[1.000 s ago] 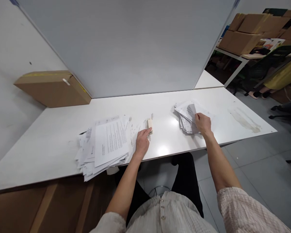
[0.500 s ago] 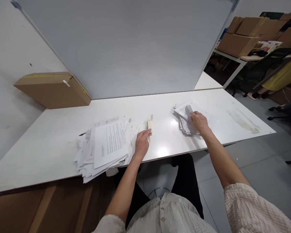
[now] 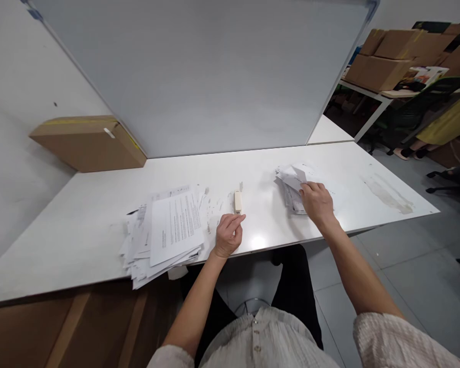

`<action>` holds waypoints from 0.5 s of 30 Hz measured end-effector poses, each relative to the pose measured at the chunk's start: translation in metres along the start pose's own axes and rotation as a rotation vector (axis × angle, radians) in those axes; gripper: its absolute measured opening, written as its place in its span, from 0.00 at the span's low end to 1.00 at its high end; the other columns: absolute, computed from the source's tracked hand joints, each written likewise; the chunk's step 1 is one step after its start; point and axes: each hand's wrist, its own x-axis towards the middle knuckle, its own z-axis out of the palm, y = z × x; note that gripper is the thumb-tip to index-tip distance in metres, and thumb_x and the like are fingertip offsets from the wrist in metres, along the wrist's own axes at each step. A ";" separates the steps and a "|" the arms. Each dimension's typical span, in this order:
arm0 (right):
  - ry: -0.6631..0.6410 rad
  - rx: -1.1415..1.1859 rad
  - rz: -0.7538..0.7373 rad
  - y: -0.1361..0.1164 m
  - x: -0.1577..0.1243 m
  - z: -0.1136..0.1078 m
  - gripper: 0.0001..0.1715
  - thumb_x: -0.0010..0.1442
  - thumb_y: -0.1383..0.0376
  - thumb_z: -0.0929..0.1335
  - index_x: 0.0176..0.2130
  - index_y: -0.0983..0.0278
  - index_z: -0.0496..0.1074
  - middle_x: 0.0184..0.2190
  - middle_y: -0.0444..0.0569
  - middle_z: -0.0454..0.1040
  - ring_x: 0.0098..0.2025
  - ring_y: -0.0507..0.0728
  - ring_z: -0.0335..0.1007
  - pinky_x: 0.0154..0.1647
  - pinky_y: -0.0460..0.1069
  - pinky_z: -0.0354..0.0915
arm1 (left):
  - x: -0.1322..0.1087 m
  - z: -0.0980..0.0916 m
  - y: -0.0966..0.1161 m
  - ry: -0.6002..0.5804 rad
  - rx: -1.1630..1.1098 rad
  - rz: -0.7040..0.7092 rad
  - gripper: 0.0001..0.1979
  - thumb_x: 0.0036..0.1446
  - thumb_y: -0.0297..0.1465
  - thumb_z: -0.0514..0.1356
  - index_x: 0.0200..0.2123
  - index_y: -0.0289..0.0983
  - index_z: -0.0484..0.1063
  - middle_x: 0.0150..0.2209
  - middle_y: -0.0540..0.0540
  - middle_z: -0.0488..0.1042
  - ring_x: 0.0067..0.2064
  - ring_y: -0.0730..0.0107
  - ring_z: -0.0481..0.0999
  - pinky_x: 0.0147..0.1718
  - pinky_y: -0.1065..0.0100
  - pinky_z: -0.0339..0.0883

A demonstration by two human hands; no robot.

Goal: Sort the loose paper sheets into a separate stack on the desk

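Left hand (image 3: 229, 235) pulled back off the stapler (image 3: 237, 201) toward the near table (image 3: 260, 168) edge, grip half-curled and empty; stapler lies untouched just beyond it, mid-table. Big loose paper pile (image 3: 164, 230) at near left looks mostly unprocessed, with only a small stack (image 3: 291, 179) built at right. Right hand (image 3: 317, 203) sits on that stack, fingers at a lifted sheet; can't tell if its grip is pinching or just pressing.
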 end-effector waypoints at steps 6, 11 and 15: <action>-0.017 0.734 -0.341 -0.046 -0.067 -0.077 0.14 0.62 0.70 0.61 0.44 0.62 0.72 0.39 0.50 0.74 0.40 0.53 0.71 0.37 0.47 0.67 | -0.005 0.010 0.029 -0.181 -0.769 -0.598 0.38 0.47 0.40 0.65 0.60 0.41 0.57 0.58 0.38 0.64 0.57 0.56 0.66 0.54 0.56 0.60; -0.234 1.006 -0.206 -0.036 -0.063 -0.071 0.11 0.62 0.63 0.63 0.40 0.61 0.73 0.34 0.48 0.75 0.36 0.54 0.71 0.33 0.48 0.67 | -0.002 0.012 0.043 -0.225 -1.049 -0.869 0.20 0.45 0.39 0.67 0.39 0.32 0.76 0.42 0.39 0.77 0.45 0.58 0.74 0.48 0.59 0.65; -0.109 0.755 0.161 0.005 -0.022 -0.022 0.19 0.62 0.56 0.61 0.46 0.63 0.71 0.40 0.54 0.74 0.39 0.58 0.71 0.38 0.54 0.67 | 0.005 0.012 0.040 -0.129 -0.962 -0.945 0.18 0.45 0.37 0.67 0.37 0.32 0.76 0.37 0.41 0.78 0.39 0.64 0.76 0.41 0.65 0.68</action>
